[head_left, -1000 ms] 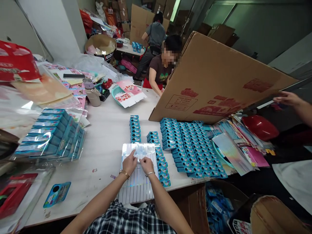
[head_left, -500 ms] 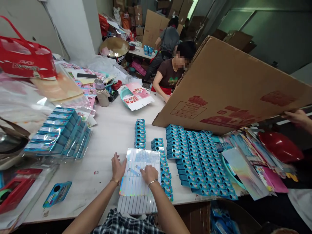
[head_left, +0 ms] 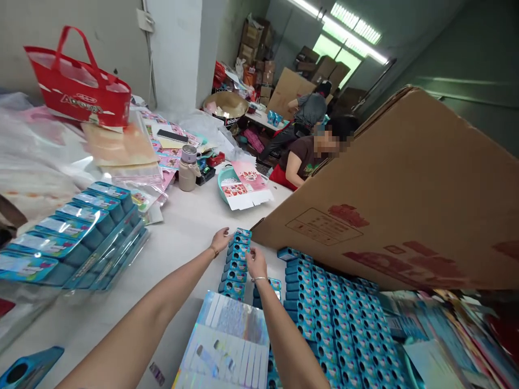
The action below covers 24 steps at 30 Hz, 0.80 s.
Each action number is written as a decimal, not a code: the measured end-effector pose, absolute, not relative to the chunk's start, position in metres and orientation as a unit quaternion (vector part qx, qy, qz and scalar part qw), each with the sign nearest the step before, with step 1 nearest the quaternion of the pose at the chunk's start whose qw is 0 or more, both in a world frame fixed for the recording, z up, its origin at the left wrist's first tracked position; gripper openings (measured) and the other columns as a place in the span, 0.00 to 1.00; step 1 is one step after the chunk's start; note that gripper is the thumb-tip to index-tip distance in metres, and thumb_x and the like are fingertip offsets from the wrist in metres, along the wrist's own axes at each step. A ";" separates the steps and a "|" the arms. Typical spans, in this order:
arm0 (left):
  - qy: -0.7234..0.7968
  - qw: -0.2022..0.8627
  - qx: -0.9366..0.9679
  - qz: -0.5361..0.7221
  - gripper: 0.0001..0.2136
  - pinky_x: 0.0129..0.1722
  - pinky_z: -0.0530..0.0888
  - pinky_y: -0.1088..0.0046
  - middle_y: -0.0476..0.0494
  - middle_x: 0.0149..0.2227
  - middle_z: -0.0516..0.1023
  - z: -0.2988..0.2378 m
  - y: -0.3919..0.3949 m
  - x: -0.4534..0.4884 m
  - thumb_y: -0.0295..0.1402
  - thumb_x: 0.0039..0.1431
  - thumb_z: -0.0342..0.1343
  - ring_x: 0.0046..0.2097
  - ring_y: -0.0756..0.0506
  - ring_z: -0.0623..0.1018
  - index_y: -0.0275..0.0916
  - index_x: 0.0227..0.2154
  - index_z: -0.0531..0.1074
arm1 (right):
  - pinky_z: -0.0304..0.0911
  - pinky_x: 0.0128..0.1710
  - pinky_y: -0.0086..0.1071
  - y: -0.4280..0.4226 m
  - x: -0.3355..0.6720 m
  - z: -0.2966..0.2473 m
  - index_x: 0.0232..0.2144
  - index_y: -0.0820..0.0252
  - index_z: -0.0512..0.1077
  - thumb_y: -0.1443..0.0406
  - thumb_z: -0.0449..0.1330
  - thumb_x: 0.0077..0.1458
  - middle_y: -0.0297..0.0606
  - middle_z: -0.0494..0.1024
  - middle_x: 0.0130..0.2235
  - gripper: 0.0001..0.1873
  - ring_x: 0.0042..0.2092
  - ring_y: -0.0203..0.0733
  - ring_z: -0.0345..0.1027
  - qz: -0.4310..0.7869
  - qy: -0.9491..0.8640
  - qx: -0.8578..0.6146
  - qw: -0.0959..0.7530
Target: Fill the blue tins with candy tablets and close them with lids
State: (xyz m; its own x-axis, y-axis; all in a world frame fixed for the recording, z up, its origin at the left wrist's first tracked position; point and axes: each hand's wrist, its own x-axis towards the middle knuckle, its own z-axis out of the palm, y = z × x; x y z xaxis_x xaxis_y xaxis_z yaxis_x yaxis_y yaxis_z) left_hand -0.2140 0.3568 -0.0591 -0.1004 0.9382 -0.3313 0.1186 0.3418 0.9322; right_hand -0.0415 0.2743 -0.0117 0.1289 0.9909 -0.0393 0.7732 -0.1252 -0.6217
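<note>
Small blue boxes with round dark holes stand in a narrow column point(head_left: 235, 267) on the white table. At its far end, my left hand point(head_left: 221, 240) is beside the left edge of the last boxes, its fingers apart. My right hand point(head_left: 257, 263) is on the other side of the column, fingers curled in against the boxes; anything between the fingertips is too small to make out. Closer to me lies a shiny sheet of label strips point(head_left: 227, 346), with two slots showing where the backing differs. My right forearm passes over its right edge.
A large cardboard sheet point(head_left: 405, 189) leans over many rows of blue boxes point(head_left: 336, 313) at right. Wrapped blue boxes point(head_left: 77, 232) lie at left, near a red bag point(head_left: 85, 102). A bottle point(head_left: 188, 170) and a turquoise basin point(head_left: 223, 186) stand farther back. Two people work beyond.
Both hands have left the label sheet and reached forward to the far end of the box column. The view has tilted up and shifted, and the cardboard now fills more of the right side.
</note>
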 end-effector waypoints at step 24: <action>0.600 0.472 0.506 0.402 0.20 0.55 0.68 0.71 0.39 0.51 0.77 -0.080 0.387 -0.172 0.22 0.51 0.55 0.53 0.44 0.75 0.34 0.48 0.75 | 0.57 0.46 0.36 0.374 -0.073 -0.045 0.48 0.65 0.65 0.75 0.50 0.51 0.49 0.73 0.46 0.20 0.49 0.51 0.64 0.116 -0.668 -0.711 0.187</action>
State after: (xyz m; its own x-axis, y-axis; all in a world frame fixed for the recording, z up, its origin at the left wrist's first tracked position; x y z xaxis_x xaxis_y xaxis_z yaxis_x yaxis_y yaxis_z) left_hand -0.1717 0.3873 -0.0801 -0.0428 0.9863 -0.1591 0.2279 0.1647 0.9597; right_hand -0.0731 0.3738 -0.0454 0.0806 0.9932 0.0844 0.9065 -0.0378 -0.4204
